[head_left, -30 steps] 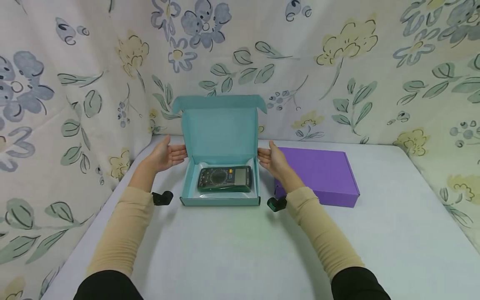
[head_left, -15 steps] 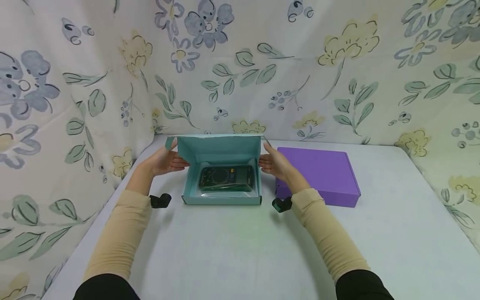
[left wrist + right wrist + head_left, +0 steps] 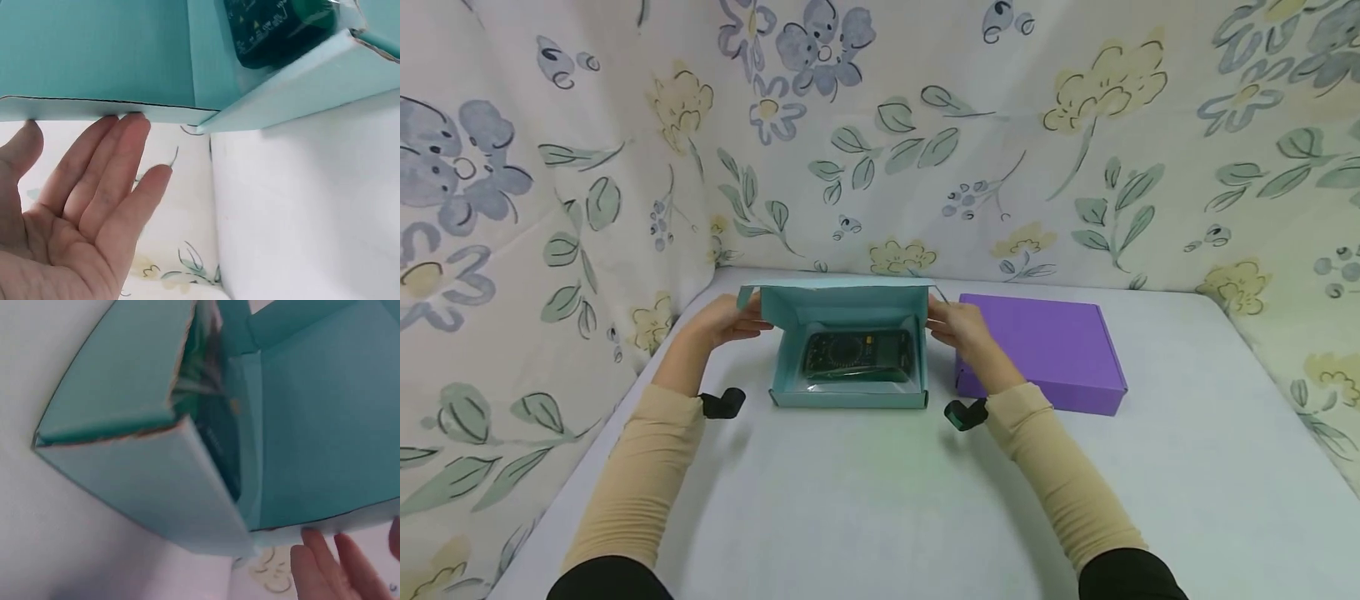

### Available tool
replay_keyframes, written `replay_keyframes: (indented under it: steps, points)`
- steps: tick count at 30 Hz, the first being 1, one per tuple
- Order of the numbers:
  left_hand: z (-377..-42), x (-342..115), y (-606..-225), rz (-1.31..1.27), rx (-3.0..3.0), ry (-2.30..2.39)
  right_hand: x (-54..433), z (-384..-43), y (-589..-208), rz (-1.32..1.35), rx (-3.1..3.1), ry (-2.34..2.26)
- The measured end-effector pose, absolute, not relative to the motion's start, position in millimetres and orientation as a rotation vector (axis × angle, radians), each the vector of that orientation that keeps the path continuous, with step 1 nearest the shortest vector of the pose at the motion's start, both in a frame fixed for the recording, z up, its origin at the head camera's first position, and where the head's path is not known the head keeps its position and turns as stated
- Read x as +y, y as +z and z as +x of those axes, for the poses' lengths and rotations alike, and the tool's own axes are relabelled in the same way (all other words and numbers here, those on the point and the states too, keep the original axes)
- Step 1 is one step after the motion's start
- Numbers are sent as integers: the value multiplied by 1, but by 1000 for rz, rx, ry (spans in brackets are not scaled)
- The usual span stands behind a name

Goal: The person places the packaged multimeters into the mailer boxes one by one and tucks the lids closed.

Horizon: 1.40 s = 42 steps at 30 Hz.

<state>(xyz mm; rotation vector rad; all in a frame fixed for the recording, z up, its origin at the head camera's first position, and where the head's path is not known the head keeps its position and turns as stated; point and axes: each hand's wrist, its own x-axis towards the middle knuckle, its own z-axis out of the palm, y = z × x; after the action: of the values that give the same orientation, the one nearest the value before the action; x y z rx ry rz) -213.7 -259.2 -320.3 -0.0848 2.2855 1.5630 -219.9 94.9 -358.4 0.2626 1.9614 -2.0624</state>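
Note:
A teal cardboard box [image 3: 848, 400] stands on the table, its lid [image 3: 850, 305] tilted forward over the inside. A dark digital multimeter [image 3: 857, 356] in clear plastic wrap lies in it. My left hand [image 3: 730, 321] is at the lid's left side; in the left wrist view its straight fingertips and thumb touch the lid's edge [image 3: 112, 110]. On the other side, my right hand [image 3: 958, 329] touches the lid's right edge, and the right wrist view shows extended fingers [image 3: 319, 565] against it. Part of the right hand is outside that view.
A shut purple box [image 3: 1045, 346] sits right of the teal one, partly behind my right forearm. White cloth covers the table [image 3: 850, 500]. A floral curtain [image 3: 925, 150] hangs behind and at the left.
The lid has swung from upright to leaning forward, lowering a little more over the last half second. Both hands have followed along its sides. The multimeter and purple box have stayed put.

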Motion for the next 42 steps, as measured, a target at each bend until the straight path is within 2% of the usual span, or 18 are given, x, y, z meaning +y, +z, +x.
replay_keyframes:
  steps: [8, 28, 37, 42]
  points:
    - [-213, -259, -321, -158, 2227, 1655, 103, -209, -351, 280, 1864, -2090]
    - [-212, -263, -335, 99, 1894, 1846, 105, -207, -352, 46, 1836, -1989]
    - [-210, -270, -344, 352, 1884, 1753, 106, -209, -359, 11, 1871, -1960]
    - [-208, -273, -353, 367, 1919, 1696, 107, -206, -366, 32, 1900, -1906]
